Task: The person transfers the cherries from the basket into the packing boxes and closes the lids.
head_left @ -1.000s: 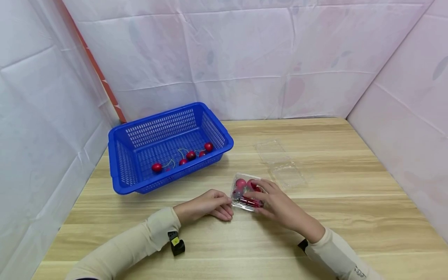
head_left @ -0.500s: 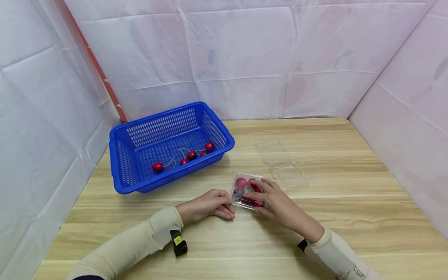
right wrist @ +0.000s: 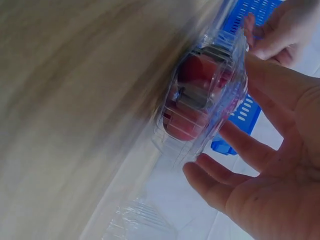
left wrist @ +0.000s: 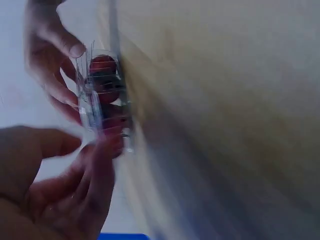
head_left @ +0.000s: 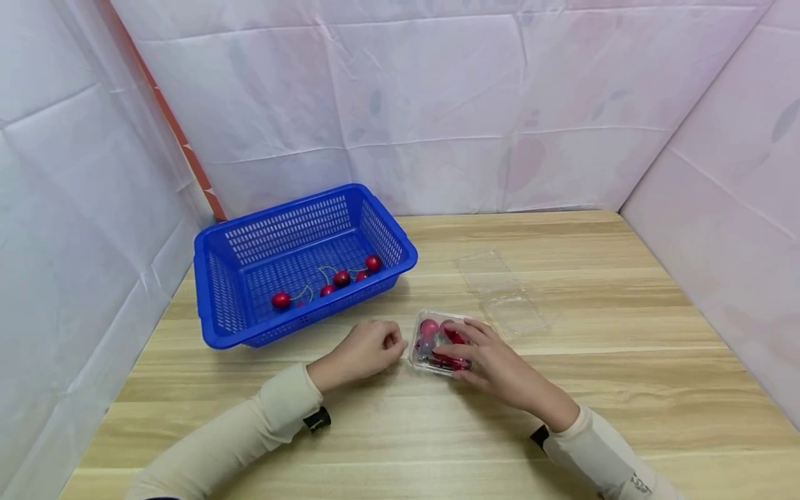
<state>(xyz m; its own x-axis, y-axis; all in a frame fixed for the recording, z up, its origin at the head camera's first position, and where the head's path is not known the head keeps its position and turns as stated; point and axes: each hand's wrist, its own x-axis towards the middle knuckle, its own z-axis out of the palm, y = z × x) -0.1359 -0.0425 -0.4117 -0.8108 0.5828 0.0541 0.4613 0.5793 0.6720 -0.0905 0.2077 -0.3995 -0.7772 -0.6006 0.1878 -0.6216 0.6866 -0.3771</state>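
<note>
A clear plastic clamshell box [head_left: 428, 347] with several cherries inside sits on the wooden table, its lid down over the fruit. From the right, my right hand [head_left: 500, 364] holds the box, bent fingers across the lid and thumb at the near side. My left hand [head_left: 365, 351] is just left of the box, fingers loosely bent and holding nothing. In the left wrist view its fingers [left wrist: 100, 185] are blurred by the box's edge, with the thumb apart from them. Whether they touch the box, I cannot tell. The right fingers hide part of the cherries.
A blue mesh basket [head_left: 300, 323] with several stemmed cherries [head_left: 342, 278] stands at the back left. Behind the box lies another clear clamshell [head_left: 515, 312], opened out flat. Pale cloth walls [head_left: 425, 104] bound the table at the back and sides.
My left hand has come off the box's left front corner, lifting and turning slightly away from it. The right hand stays on the box, which has hardly moved.
</note>
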